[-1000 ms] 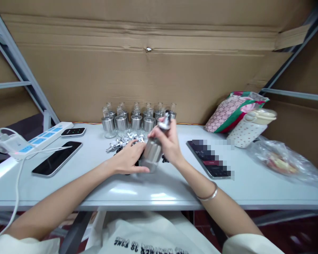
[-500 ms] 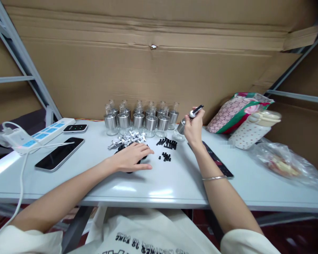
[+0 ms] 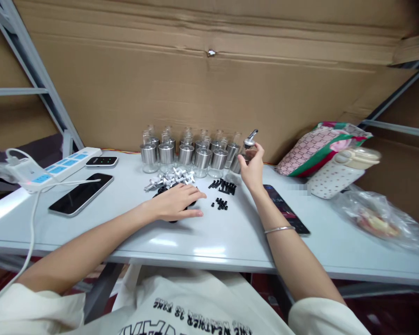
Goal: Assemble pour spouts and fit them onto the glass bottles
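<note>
Your right hand, fingers closed round capped bottle, now sets it at right end of far bottle row, moved from table centre. Your left hand stays flat, open, over black parts: assembled unit joins batch.

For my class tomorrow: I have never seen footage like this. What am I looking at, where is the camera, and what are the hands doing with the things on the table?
There is no machine here: a person works with two bare hands, and the single camera sits on their head, looking forward and down. The left hand rests flat on the white table, over some dark parts next to a pile of small silver pieces. The right hand grips a bottle with a metal sleeve and a spout on top, at the right end of a group of similar bottles. Small black pieces lie between the hands. Also on the table: phones, a power strip, a patterned pouch and a plastic bag.
</note>
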The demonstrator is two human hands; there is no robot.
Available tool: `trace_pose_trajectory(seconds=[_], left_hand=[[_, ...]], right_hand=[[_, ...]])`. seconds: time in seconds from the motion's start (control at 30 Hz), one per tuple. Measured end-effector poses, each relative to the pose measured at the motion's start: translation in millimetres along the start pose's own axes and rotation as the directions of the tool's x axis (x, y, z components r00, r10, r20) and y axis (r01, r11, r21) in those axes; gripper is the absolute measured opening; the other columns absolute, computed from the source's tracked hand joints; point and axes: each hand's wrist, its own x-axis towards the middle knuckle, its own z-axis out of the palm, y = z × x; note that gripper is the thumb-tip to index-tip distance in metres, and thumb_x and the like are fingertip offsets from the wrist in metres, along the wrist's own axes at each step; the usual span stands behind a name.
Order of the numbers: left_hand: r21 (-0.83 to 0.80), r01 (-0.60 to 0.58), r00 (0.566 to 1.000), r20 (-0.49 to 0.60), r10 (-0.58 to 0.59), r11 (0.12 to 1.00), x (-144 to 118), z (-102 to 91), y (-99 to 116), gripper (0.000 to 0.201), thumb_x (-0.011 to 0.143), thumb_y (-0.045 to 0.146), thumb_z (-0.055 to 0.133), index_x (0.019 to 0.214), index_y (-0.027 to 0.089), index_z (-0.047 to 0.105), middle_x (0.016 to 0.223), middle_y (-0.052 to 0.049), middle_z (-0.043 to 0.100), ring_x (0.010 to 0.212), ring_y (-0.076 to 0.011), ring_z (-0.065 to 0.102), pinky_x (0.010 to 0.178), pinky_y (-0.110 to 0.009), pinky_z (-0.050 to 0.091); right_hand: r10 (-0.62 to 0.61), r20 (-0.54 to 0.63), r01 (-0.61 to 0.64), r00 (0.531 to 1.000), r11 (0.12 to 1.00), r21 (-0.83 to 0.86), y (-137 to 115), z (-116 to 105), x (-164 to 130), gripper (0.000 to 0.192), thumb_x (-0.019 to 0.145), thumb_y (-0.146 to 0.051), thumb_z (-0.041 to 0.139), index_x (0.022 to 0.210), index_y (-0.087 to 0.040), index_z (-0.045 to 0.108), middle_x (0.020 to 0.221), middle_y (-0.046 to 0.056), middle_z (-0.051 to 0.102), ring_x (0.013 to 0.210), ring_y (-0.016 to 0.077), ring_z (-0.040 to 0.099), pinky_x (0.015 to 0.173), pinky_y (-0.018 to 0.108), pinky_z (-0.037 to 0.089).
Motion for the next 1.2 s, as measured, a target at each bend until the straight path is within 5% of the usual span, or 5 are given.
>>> trace_pose_trajectory(seconds=[0.3,0.47,0.67,0.87,1.2], left_hand=[[-0.022,0.014,0.998,-0.058,-0.016,1.000,-2.4,-9.6,-8.9,0.061,0.095,0.060,0.019,0.127,0.016,0.045,0.124,-0.013,0.054,0.112,-0.0254,0.051,0.094,-0.038,0.036],[0.022,0.208,0.962,-0.184,-0.200,0.978,-11.6,-23.4,-34.7,0.047,0.099,0.045,0.023,0.126,0.015,0.046,0.127,-0.012,0.054,0.117,-0.0258,0.049,0.099,-0.040,0.037],[-0.030,0.287,0.947,-0.144,-0.288,0.958,-14.1,-10.9,-53.8,0.035,0.092,0.015,0.031,0.122,0.017,0.048,0.120,-0.009,0.058,0.110,-0.0212,0.055,0.094,-0.035,0.043],[0.193,0.336,0.940,-0.129,-0.315,0.922,-12.2,-6.3,-55.1,0.038,0.086,0.005,0.037,0.120,0.018,0.050,0.116,-0.010,0.058,0.108,-0.0247,0.053,0.086,-0.036,0.044],[0.293,0.347,0.936,-0.176,-0.307,0.891,-11.6,-12.8,-51.0,0.021,0.083,0.004,0.044,0.092,0.018,0.059,0.099,-0.005,0.063,0.098,-0.0228,0.056,0.079,-0.034,0.039]], right_hand=[[0.096,0.221,-0.051,0.971,0.978,-0.203,16.1,3.3,-5.7,0.076,0.075,-0.015,0.049,0.144,-0.005,0.019,0.146,0.025,0.032,0.136,0.0339,0.031,0.110,0.051,0.027],[0.162,0.293,-0.096,0.942,0.969,-0.225,18.5,4.3,-8.5,0.089,0.072,-0.016,0.052,0.148,-0.004,0.007,0.152,0.025,0.019,0.143,0.0355,0.013,0.111,0.053,0.021],[0.252,0.345,-0.199,0.904,0.963,-0.183,10.3,6.3,-7.6,0.094,0.075,-0.019,0.052,0.147,0.002,-0.004,0.154,0.027,0.007,0.144,0.0312,0.004,0.115,0.050,0.013],[0.130,0.267,-0.086,0.955,0.982,-0.169,10.7,9.4,-7.8,0.093,0.074,-0.025,0.054,0.148,-0.007,0.001,0.155,0.022,0.001,0.144,0.0305,-0.007,0.114,0.055,0.012],[0.007,0.005,-0.007,1.000,0.989,-0.149,-15.7,-10.0,-0.3,0.065,0.072,-0.023,0.051,0.133,-0.014,0.031,0.151,0.021,0.013,0.143,0.0319,0.010,0.112,0.055,0.018]])
